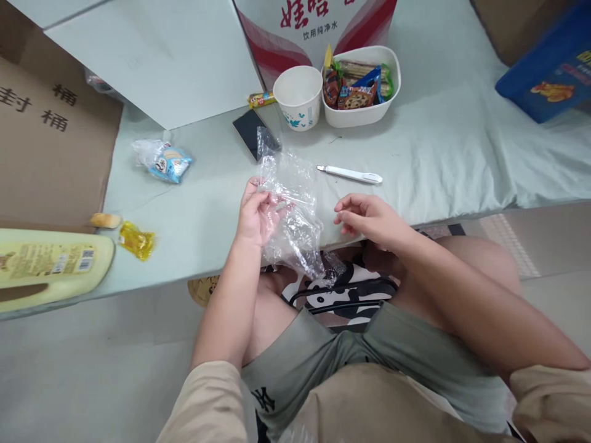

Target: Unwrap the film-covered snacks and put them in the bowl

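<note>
A crinkled clear plastic bag hangs from my left hand, whose fingers are closed on its left side. The lower end of the bag drapes over the table edge toward my lap. To the right of the bag, my right hand is held apart from it, fingers loosely curved with a gap between thumb and fingertips and nothing visible in them. Beyond that hand lies a white utility knife. A dark phone rests behind the bag, partly covered by its top.
A paper cup and a white tub of wrapped snacks stand at the back. Left are a blue snack packet, a yellow wrapper, a pale yellow jug and a cardboard box. A blue box stands right.
</note>
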Demonstrator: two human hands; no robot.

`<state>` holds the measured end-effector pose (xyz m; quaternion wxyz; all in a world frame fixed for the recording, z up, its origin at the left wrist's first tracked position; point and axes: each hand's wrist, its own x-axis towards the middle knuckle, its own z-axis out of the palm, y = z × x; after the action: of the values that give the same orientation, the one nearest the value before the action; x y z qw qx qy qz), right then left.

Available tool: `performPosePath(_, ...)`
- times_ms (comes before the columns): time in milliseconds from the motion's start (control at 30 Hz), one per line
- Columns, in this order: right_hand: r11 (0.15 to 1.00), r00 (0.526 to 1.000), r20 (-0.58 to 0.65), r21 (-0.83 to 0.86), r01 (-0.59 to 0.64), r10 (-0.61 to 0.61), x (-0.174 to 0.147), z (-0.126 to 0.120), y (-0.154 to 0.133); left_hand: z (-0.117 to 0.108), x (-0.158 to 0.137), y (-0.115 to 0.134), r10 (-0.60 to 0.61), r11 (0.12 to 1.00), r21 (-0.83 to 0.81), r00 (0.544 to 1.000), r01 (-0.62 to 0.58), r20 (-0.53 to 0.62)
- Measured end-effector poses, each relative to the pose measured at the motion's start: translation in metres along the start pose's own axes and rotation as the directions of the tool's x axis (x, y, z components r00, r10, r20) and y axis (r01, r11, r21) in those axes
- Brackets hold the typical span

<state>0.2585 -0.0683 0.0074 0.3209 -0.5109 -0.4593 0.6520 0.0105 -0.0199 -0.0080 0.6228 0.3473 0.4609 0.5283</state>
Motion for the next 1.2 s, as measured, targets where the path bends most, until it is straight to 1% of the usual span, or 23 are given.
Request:
performPosePath(67,0.987,1.000,0.001,0.158,-0.029,0.029,0.002,0.004,0.000,0.003,-0.005,0.002,-0.040,0.997,-0.064,0.998,0.043,0.037)
performPosePath(167,0.942,0.993,0.071,0.316,-0.112,0.094,0.004,0.008,0.000,0.008,-0.009,0.002,-0.060,0.993,-0.092,0.995,0.068,0.084)
performPosePath(267,0.915,0.988,0.097,0.377,-0.148,0.120,0.005,0.010,0.002,0.009,-0.009,-0.001,-0.023,0.999,-0.032,0.990,0.028,0.138)
performPosePath(333,0.920,0.991,0.078,0.371,-0.127,0.106,0.006,0.009,0.005,0.008,-0.009,-0.003,-0.006,1.000,0.012,0.986,0.004,0.167)
performPosePath(367,0.934,0.996,0.038,0.344,-0.093,0.085,0.007,0.009,0.006,0.007,-0.008,-0.003,-0.001,1.000,0.026,0.985,-0.004,0.175)
performPosePath(433,0.971,0.992,-0.126,0.237,0.022,0.009,0.008,0.008,0.009,0.006,-0.006,-0.004,0.012,0.999,0.037,0.985,-0.019,0.174)
performPosePath(500,0.985,0.945,-0.311,0.106,0.139,-0.100,0.008,0.007,0.011,0.006,-0.005,-0.004,0.033,0.999,0.036,0.987,-0.040,0.157)
performPosePath(533,0.983,0.922,-0.363,0.070,0.171,-0.135,0.007,0.007,0.011,0.006,-0.004,-0.005,0.044,0.998,0.038,0.988,-0.050,0.149)
performPosePath(567,0.981,0.917,-0.374,0.070,0.178,-0.140,0.006,0.007,0.010,0.006,-0.004,-0.006,0.056,0.997,0.040,0.988,-0.062,0.145)
performPosePath(600,0.981,0.931,-0.344,0.105,0.163,-0.117,0.004,0.007,0.008,0.006,-0.003,-0.006,0.069,0.996,0.045,0.987,-0.076,0.143)
performPosePath(667,0.971,0.976,-0.215,0.220,0.089,-0.040,0.001,0.007,0.003,0.007,-0.004,-0.008,0.089,0.992,0.074,0.984,-0.101,0.153)
performPosePath(700,0.963,0.989,-0.144,0.265,0.047,-0.009,0.000,0.008,0.001,0.008,-0.004,-0.009,0.094,0.989,0.098,0.983,-0.111,0.160)
performPosePath(733,0.958,0.996,-0.091,0.288,0.019,0.008,-0.001,0.008,0.000,0.008,-0.005,-0.009,0.095,0.985,0.125,0.981,-0.116,0.167)
performPosePath(767,0.958,0.998,-0.066,0.286,0.009,0.011,-0.001,0.008,0.000,0.009,-0.005,-0.010,0.091,0.982,0.149,0.981,-0.117,0.171)
performPosePath(833,0.974,0.996,-0.084,0.225,0.026,-0.007,0.001,0.008,0.002,0.009,-0.007,-0.010,0.075,0.979,0.176,0.982,-0.106,0.175)
performPosePath(933,0.990,0.977,-0.209,0.117,0.074,-0.049,0.006,0.006,0.010,0.008,-0.009,-0.008,0.064,0.983,0.156,0.982,-0.093,0.179)
performPosePath(1000,0.989,0.959,-0.278,0.113,0.093,-0.058,0.009,0.005,0.014,0.008,-0.010,-0.007,0.065,0.988,0.129,0.980,-0.090,0.187)
performPosePath(1033,0.986,0.960,-0.277,0.142,0.088,-0.046,0.009,0.005,0.015,0.008,-0.010,-0.007,0.065,0.989,0.116,0.980,-0.088,0.190)
performPosePath(1067,0.980,0.968,-0.251,0.185,0.074,-0.025,0.009,0.006,0.016,0.008,-0.010,-0.006,0.065,0.991,0.106,0.979,-0.086,0.193)
performPosePath(1133,0.962,0.990,-0.141,0.272,0.023,0.017,0.006,0.007,0.014,0.008,-0.011,-0.005,0.065,0.992,0.097,0.978,-0.085,0.198)
performPosePath(1200,0.951,0.999,-0.041,0.308,-0.002,0.015,0.003,0.009,0.012,0.008,-0.011,-0.005,0.073,0.990,0.101,0.976,-0.095,0.205)
